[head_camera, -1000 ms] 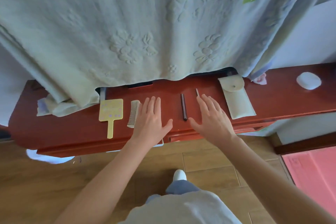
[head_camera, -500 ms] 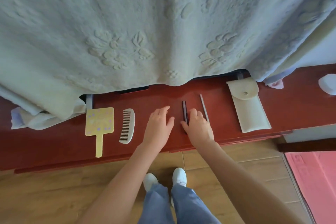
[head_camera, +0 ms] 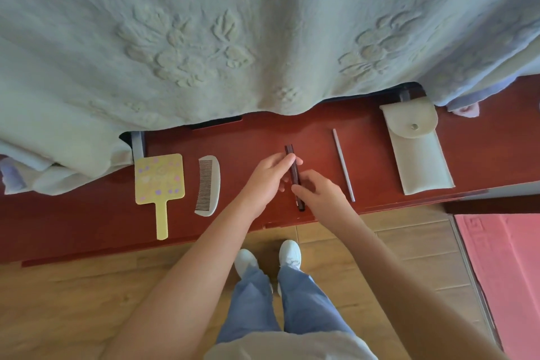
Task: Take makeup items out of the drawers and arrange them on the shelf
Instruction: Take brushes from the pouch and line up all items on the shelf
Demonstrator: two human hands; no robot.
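left hand [head_camera: 267, 181] and right hand [head_camera: 321, 199] both pinch dark pencil [head_camera: 293, 177] over red shelf [head_camera: 257, 137] | pouch [head_camera: 416, 152] snapped shut, contents hidden | mirror [head_camera: 159, 181] print unreadable | comb [head_camera: 208, 185] beside mirror

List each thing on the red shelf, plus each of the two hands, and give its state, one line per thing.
Left hand: fingers closed on the dark stick.
Right hand: pinching the dark stick.
Dark stick: gripped by both hands.
Pouch: flap snapped shut, lying flat.
Comb: lying flat, untouched.
Yellow mirror: lying flat.
Thin grey stick: lying flat, untouched.
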